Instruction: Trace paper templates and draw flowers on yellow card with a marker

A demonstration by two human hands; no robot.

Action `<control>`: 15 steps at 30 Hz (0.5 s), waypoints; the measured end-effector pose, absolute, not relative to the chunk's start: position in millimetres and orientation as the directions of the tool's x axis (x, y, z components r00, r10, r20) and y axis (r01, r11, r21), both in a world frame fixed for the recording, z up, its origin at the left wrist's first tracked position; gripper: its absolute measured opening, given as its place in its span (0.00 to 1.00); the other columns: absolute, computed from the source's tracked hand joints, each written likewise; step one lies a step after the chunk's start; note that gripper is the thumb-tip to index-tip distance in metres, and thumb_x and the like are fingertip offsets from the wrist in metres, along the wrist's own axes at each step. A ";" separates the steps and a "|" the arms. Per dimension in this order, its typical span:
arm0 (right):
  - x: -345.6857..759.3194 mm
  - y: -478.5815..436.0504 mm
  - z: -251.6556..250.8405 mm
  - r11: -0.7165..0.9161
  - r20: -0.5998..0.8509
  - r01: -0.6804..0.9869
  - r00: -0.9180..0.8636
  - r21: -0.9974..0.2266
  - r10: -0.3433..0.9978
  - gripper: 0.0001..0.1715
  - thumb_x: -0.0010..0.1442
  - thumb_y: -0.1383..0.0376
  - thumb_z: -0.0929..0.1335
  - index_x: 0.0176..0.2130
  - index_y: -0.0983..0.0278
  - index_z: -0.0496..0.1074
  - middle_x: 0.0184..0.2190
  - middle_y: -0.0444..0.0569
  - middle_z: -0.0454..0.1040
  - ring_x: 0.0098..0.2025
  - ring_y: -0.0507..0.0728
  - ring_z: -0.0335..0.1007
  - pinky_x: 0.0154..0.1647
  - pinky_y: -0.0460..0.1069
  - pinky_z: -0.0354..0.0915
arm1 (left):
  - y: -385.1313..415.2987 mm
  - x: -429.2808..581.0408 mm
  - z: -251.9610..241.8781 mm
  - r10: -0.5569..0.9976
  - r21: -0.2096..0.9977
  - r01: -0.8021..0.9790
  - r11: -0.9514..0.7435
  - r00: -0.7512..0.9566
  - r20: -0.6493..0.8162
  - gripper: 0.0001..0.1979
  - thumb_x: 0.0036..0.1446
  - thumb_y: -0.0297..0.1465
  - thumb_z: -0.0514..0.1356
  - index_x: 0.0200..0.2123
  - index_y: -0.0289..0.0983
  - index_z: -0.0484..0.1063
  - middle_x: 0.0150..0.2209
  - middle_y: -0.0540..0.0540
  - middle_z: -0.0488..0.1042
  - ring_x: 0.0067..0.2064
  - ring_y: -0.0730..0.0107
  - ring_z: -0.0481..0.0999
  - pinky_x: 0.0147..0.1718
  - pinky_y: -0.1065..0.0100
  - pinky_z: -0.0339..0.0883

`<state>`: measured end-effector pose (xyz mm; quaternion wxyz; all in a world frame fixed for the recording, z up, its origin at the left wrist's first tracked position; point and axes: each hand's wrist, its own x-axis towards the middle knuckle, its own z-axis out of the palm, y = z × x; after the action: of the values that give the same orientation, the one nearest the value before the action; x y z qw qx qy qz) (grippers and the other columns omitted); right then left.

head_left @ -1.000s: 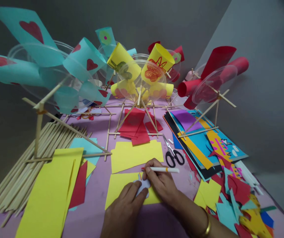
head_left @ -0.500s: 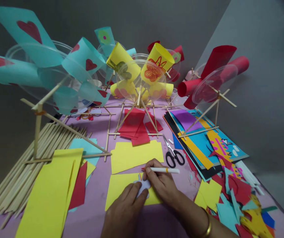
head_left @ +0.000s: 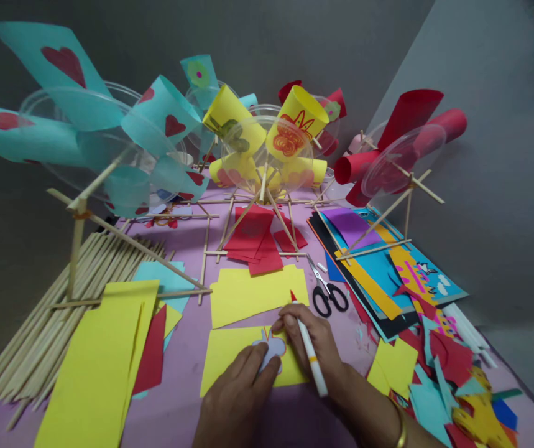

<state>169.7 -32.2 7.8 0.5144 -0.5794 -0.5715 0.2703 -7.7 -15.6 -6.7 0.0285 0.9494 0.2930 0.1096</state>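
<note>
Under the fingers of my left hand (head_left: 243, 389), a pale lilac butterfly cutout (head_left: 273, 346) is pressed flat onto a yellow sheet of paper (head_left: 220, 354). Red-orange marker line shows along the cutout's upper edge and antennae. My right hand (head_left: 316, 339) grips a white felt-tip marker (head_left: 311, 354) with a red tip. That tip points up and away, lifted off the sheet the cutout lies on. Black-handled scissors (head_left: 327, 295) lie just beyond my right hand. A second yellow sheet (head_left: 257, 295) rests behind the first one.
Paper-and-stick pinwheels in blue (head_left: 159, 118), yellow (head_left: 299, 121) and red (head_left: 411, 118) stand around the table. Wooden sticks (head_left: 52, 323) and yellow strips (head_left: 89, 367) lie left. Red paper pieces (head_left: 252, 236) lie ahead; coloured sheets (head_left: 364, 286) and paper scraps (head_left: 434, 386) are right.
The marker has come away from the cutout's edge and swung from nearly level to tip-up, as my right hand shifted slightly right. My left hand stays on the cutout.
</note>
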 end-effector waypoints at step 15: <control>170.3 -69.1 -14.2 0.368 0.513 0.692 0.004 -0.621 0.858 0.16 0.62 0.72 0.63 0.49 0.61 0.71 0.32 0.51 0.79 0.36 0.61 0.72 0.35 0.54 0.67 | -7.6 -0.8 9.0 0.628 0.435 0.471 -0.768 0.688 0.365 0.16 0.59 0.24 0.49 0.46 0.39 0.70 0.41 0.45 0.77 0.40 0.66 0.77 0.38 0.65 0.74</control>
<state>170.3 -69.1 -14.2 0.4416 -0.5542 -0.6992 0.0944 -0.8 -7.6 9.0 0.1551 0.9054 0.3033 0.2534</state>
